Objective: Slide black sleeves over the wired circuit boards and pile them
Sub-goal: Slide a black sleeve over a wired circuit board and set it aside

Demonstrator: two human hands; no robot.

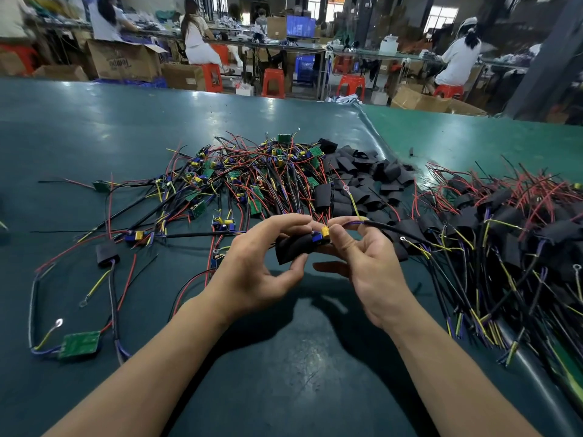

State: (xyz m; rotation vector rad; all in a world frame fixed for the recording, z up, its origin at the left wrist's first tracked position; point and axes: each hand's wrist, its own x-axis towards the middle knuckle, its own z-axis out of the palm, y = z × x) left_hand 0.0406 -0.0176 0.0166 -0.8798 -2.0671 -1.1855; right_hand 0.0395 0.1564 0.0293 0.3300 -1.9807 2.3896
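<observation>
- Left grip (pixel 268 247): our thumb and fingers pinch a black sleeve (pixel 291 247) held above the worktop (pixel 94 137), thumb underneath near its lower edge, fingers curled over the top
- Right grip (pixel 356 250): our fingertips pinch the wired circuit board (pixel 320 237) at its exposed end, where a yellow and a blue component show at the sleeve's mouth; the board looks part-way in, how far we cannot tell
- Sleeve, handling: we judge it light, soft and floppy, prone to collapse flat; best held by its edges so the mouth stays open
- Board, handling: we judge it light and rigid with components that could snag the sleeve's rim; best taken by the board's edge or by the wire bundle close to the board, not by the components
- Leads (pixel 388 227): thin black, purple and yellow wires trail right from the board over our right fingers; limp, likely to tangle with the piles
- Unsleeved boards (pixel 252 178): a tangled heap beyond our hands, centre of the worktop
- Spare sleeves (pixel 372 175): a loose black heap just right of that tangle
- Finished pile (pixel 504 222): sleeved boards with wires, at our right
- Stray board (pixel 80 343): green, bare, near left, well apart from our hands
</observation>
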